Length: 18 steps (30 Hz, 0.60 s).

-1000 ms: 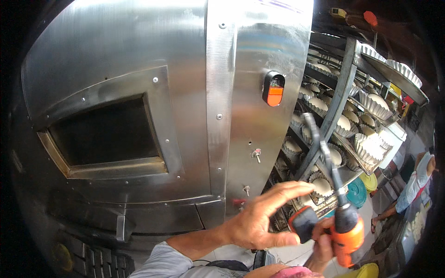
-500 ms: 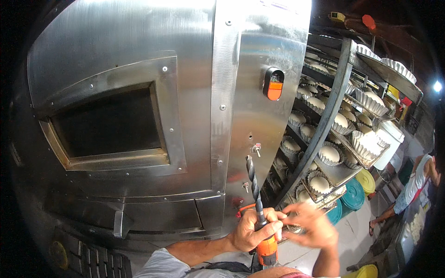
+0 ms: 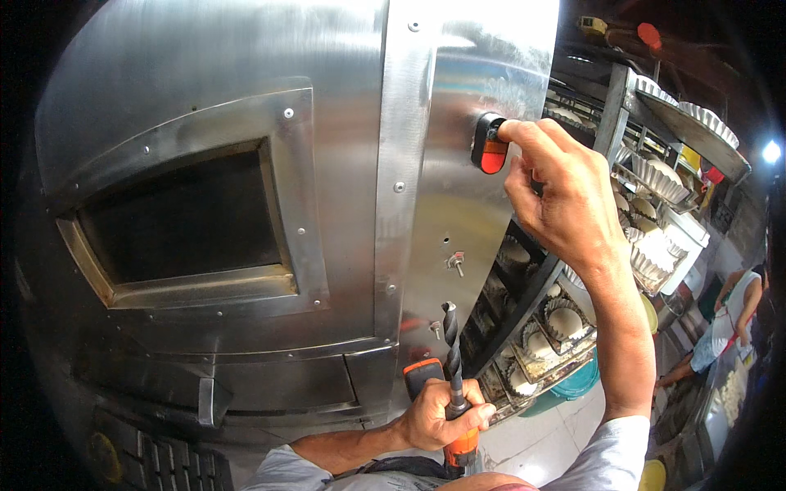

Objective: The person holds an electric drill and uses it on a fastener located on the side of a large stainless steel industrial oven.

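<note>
Drill (image 3: 463, 446) in hand, I face the broad steel panel (image 3: 467, 196); the tool stands low before it, its long axis nearly upright, with my left hand (image 3: 438, 417) clasped round its front end and that forearm coming in low from the left. Next in size, the twist bit (image 3: 452, 352) points up, clear of my grip. Smaller yet, the oval black-and-red switch (image 3: 491, 149) sits high on the panel, also long from top to bottom, just left of my right hand (image 3: 569, 196), by far the nearer one. That arm reaches up, wrist bent, the index finger (image 3: 528, 141) extended to the switch's dark upper part and seemingly touching; its other fingers curl loosely, with nothing visible in them.
</note>
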Available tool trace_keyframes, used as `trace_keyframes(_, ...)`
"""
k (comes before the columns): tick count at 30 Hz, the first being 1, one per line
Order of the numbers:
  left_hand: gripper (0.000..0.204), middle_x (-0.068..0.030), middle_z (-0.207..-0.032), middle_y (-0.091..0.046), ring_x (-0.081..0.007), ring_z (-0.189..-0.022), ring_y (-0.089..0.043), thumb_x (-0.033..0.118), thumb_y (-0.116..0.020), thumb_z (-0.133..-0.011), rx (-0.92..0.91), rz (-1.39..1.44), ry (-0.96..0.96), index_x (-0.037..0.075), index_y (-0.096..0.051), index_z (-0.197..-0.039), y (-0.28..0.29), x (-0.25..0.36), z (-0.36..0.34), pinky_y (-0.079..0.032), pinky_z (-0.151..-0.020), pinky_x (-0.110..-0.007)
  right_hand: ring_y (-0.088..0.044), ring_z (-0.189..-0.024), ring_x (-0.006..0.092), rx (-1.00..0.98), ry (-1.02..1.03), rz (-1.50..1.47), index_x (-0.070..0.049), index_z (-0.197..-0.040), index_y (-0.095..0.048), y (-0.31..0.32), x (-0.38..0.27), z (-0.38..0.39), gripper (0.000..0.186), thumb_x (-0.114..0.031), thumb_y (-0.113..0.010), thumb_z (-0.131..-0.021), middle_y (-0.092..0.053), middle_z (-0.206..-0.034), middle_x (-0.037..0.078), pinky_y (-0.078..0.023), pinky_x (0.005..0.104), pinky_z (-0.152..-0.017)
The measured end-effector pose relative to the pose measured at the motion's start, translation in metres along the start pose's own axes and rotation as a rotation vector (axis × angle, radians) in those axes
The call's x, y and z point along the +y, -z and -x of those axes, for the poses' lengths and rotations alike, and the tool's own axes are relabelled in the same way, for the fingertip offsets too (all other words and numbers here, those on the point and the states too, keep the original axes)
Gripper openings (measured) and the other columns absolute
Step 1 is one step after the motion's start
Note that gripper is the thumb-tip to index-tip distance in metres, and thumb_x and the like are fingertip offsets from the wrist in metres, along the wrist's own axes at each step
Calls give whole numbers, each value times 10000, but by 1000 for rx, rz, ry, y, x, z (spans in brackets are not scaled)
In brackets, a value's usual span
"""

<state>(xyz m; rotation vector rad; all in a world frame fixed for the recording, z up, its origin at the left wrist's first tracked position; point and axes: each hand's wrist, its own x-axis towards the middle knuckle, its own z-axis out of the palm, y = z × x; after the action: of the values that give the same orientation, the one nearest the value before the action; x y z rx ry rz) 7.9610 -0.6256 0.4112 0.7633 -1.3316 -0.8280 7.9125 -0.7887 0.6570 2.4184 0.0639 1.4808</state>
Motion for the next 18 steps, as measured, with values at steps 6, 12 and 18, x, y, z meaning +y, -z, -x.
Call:
trace_keyframes(6, 165, -84, -773, -688, -151, -720, -671, 118, -602, -970, -40, -68, 20, -4, -618, -862, 1, 3, -3, -534, -673, -295, -570, -630, 161, -8, -170, -200, -34, -1050, -686, 0, -5, -5, 263, 40, -561, -831, -627, -823, 80, -481, 290, -608)
trace_keyframes(12, 181, -87, -767, -693, -155, -712, -677, 133, -603, -975, -47, -44, 48, -8, -616, -862, -2, -1, -2, -537, -666, -295, -537, -574, 141, 101, -101, -256, -48, -1063, -711, 6, 15, 5, 281, 35, -586, -825, -576, -755, 61, -458, 274, -563)
trace_keyframes(18, 198, -93, -757, -697, -154, -706, -680, 148, -611, -974, -49, -73, 56, -11, -614, -856, -5, -3, -1, -541, -663, -299, -571, -610, 176, 79, -67, -115, -51, -1156, -684, -5, 5, 11, 359, 44, -614, -818, -575, -770, 76, -484, 310, -578)
